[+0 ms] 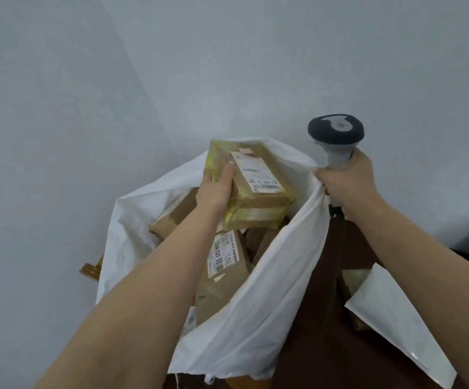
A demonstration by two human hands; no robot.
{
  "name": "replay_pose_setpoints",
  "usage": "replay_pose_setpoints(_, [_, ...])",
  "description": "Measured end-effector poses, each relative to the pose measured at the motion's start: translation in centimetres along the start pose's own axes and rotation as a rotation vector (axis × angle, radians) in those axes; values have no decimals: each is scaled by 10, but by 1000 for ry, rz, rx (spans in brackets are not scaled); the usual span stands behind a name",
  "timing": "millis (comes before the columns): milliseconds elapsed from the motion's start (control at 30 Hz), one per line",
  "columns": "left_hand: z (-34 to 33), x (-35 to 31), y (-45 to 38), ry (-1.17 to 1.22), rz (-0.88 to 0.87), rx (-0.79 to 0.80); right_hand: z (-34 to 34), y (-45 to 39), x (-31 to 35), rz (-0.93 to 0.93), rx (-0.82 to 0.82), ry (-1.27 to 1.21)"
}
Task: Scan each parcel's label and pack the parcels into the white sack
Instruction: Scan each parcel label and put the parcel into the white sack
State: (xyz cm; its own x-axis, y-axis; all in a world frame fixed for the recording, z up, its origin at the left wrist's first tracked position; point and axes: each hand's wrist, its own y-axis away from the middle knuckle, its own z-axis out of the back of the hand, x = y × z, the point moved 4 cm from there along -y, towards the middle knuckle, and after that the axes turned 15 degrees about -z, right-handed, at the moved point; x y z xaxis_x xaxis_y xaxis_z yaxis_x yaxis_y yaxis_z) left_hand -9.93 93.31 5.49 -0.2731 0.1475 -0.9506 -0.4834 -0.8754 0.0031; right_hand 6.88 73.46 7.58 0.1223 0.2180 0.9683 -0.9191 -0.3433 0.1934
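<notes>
The white sack [255, 304] gapes wide below me, brown parcels [222, 279] piled inside it. To its right a white mailer [401, 324] lies on the dark table [320, 332]. My left hand [216, 189] grips a taped cardboard parcel [255, 189] over the sack's mouth, label up, thumb on its top face and fingers curled beneath. My right hand [348, 181] is wrapped round the handle of the scanner [335, 136], head pointing up, and pinches the sack's far right rim with it.
</notes>
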Motion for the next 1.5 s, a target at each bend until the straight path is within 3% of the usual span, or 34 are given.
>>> replay_pose_setpoints(100, [-23, 4, 5, -192, -41, -14, -4, -2, -2, 11, 46, -27])
replay_pose_setpoints(200, [-36, 39, 19, -363, 125, 160, -5, -4, -26, -85, 53, 89])
replay_pose_setpoints(267, [-26, 43, 20, -459, 104, 192, -1, -1, -42, -166, 60, 139])
replay_pose_setpoints(433, [57, 46, 26, -686, -140, -116, 0, 24, -51, -165, 59, 190])
replay_pose_setpoints(500, [101, 71, 39, -762, -49, -196, -1, 36, -50, -134, 57, 209])
replay_pose_setpoints(667, [194, 140, 99, -850, 395, -352, -7, 65, -59, -109, 43, 255])
replay_pose_setpoints(800, [230, 202, 122, -627, 546, -350, -15, 88, -63, -132, 4, 367])
replay_pose_setpoints(867, [236, 221, 120, -561, 502, -284, -17, 91, -68, -179, -34, 467])
replay_pose_setpoints(967, [231, 204, 101, -539, 276, -229, -20, 91, -77, -268, -50, 508])
replay_pose_setpoints(1067, [218, 134, 67, -484, 24, -333, -23, 83, -70, -285, -28, 313])
replay_pose_setpoints(1233, [214, 28, 54, -267, -349, -645, -20, 75, -21, -114, -138, 83])
replay_pose_setpoints(1267, [212, 31, 61, -276, -356, -660, -18, 77, -21, -123, -151, 63])
replay_pose_setpoints(1400, [210, 66, 81, -321, -107, -484, -12, 86, -53, -321, -133, 91])
replay_pose_setpoints(1500, [227, 36, 68, -232, -254, -609, -3, 86, -41, -264, -183, 34])
